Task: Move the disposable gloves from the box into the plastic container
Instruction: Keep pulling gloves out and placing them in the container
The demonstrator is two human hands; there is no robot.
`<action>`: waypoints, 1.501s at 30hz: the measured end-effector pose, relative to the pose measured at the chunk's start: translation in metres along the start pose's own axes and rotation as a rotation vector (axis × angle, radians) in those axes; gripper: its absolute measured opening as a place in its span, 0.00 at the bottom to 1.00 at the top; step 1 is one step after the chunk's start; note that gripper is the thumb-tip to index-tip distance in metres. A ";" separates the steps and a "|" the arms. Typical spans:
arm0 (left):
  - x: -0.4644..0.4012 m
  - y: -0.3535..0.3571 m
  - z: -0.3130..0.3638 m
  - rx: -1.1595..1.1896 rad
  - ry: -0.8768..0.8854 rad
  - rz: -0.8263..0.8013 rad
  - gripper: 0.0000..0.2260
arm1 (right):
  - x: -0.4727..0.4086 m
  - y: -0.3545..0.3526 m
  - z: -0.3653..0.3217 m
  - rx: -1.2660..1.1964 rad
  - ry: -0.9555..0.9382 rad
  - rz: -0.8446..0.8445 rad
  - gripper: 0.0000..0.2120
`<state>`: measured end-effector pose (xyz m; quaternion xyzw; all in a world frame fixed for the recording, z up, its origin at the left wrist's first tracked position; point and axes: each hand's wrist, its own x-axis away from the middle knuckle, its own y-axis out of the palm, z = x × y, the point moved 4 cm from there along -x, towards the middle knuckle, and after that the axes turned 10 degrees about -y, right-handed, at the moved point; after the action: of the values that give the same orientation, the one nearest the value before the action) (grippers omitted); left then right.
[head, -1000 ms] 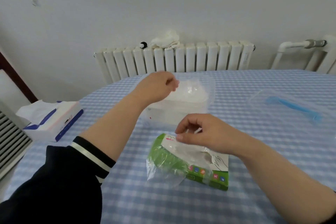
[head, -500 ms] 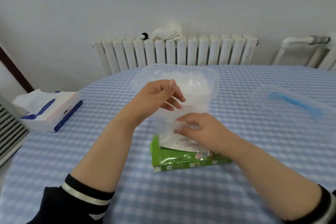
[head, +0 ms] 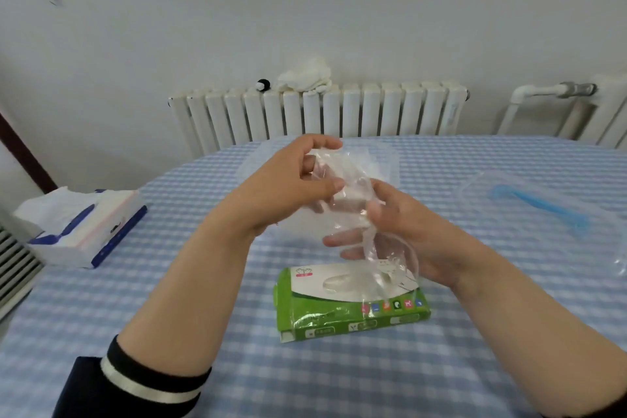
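Head-worn view, down over table (head: 475, 153)

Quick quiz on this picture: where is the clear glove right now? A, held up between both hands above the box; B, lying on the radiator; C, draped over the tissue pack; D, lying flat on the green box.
A: the left hand and right hand hold the glove in the air above the box.

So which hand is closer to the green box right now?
The right hand. It hangs just above the box, with the glove it holds trailing down over it. The left hand is higher and farther back, gripping the glove's top.
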<state>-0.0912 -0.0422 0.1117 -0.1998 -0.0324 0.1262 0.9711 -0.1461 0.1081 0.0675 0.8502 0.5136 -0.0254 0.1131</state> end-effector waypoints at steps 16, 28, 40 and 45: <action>-0.073 -0.054 -0.001 -0.065 -0.265 0.143 0.20 | 0.007 -0.047 -0.028 -0.384 -0.089 0.666 0.10; -0.094 -0.050 -0.038 -0.845 -0.313 0.167 0.25 | 0.005 -0.031 -0.032 -0.147 -0.090 0.471 0.07; -0.095 -0.019 -0.005 -1.052 -0.076 0.239 0.20 | 0.005 -0.028 -0.026 -0.113 -0.082 0.417 0.07; -0.099 0.007 -0.033 -1.175 -0.307 -0.216 0.27 | 0.004 -0.024 -0.020 0.101 0.004 0.346 0.06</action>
<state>-0.1845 -0.0737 0.0777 -0.6766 -0.2563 0.0154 0.6901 -0.1669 0.1271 0.0820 0.9306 0.3578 -0.0295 0.0719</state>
